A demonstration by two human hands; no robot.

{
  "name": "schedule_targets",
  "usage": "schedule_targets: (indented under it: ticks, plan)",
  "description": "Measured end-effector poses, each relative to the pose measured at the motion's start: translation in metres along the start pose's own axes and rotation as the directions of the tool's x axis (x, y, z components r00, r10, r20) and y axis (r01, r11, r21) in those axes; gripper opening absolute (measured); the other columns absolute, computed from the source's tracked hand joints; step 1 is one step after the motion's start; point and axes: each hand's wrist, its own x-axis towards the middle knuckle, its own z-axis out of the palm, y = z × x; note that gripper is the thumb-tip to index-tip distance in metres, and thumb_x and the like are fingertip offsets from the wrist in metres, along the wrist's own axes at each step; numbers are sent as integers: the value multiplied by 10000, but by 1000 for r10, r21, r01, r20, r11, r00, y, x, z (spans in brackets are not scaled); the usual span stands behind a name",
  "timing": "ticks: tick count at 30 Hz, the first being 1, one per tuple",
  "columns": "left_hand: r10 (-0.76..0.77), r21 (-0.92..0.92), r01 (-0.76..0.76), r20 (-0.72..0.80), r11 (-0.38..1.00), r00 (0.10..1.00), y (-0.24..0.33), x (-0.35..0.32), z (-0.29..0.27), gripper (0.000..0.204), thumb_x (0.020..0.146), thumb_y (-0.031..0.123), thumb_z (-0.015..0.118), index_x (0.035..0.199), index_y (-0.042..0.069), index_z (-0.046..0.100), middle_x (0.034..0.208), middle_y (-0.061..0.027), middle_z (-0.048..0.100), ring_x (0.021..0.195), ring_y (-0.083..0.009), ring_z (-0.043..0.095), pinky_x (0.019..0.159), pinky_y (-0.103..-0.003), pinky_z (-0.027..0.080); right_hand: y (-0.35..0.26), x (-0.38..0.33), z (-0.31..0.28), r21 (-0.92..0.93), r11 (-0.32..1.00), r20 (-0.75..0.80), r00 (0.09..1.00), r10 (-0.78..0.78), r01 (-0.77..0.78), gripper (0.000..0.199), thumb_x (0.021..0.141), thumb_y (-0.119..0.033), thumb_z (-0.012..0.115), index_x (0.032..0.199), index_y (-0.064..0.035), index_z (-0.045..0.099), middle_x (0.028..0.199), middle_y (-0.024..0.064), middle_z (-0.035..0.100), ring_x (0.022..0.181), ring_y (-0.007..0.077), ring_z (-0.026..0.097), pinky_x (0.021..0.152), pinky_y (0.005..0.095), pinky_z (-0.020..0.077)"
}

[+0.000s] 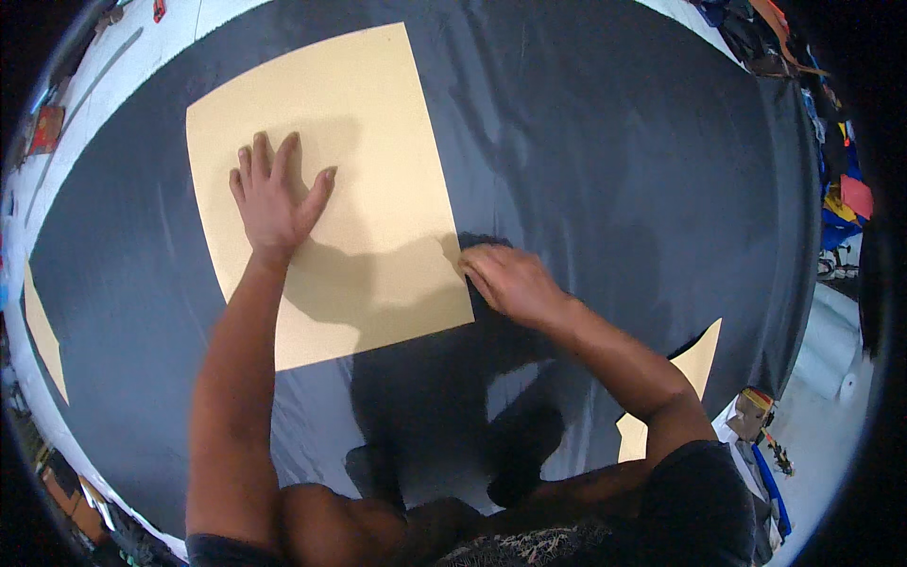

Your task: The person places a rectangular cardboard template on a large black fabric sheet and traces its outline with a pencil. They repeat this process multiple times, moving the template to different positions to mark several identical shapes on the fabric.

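A large tan cardboard sheet (368, 104) lies flat on a wide spread of black, slightly creased material (605, 189). Upon its left half rests my left hand (274, 200), palm down with the fingers spread. My right hand (510, 279) is at the sheet's right edge, above the lower right corner. Its fingers are pinched together and touch or nearly touch that edge. Whatever may be between them is too small or hidden to make out. Shadows of my arms and head fall across the sheet and the black material.
Another tan cardboard piece (697, 364) lies partly under my right forearm. A narrow tan piece (45, 331) sits at the far left edge. Beyond the black material, a white surface shows at left, a pale roll (827, 345) at right, and assorted coloured items along the rim.
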Motion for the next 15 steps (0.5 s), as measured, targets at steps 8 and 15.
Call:
schedule_targets:
  ticks: [8, 15]
  plan:
    - [-26, -7, 27, 20, 1000, 999, 0, 0, 7, 749, 872, 608, 668, 1480, 196, 520, 1591, -235, 359, 1491, -460, 285, 1206, -618, 191, 31, 107, -12, 43, 998, -201, 978, 62, -54, 180, 1010, -189, 582, 1105, -48, 642, 1070, 172, 702, 969, 383, 682, 819, 450, 553]
    - [-30, -55, 30, 3, 998, 1000, -2, 1, 9, 743, 859, 615, 650, 1454, 182, 547, 1578, -266, 367, 1477, -506, 288, 1190, -649, 195, 78, 204, -34, 188, 980, -479, 864, 156, -73, 227, 1020, -189, 560, 1099, -11, 678, 1118, 201, 714, 1044, 416, 668, 920, 466, 530]
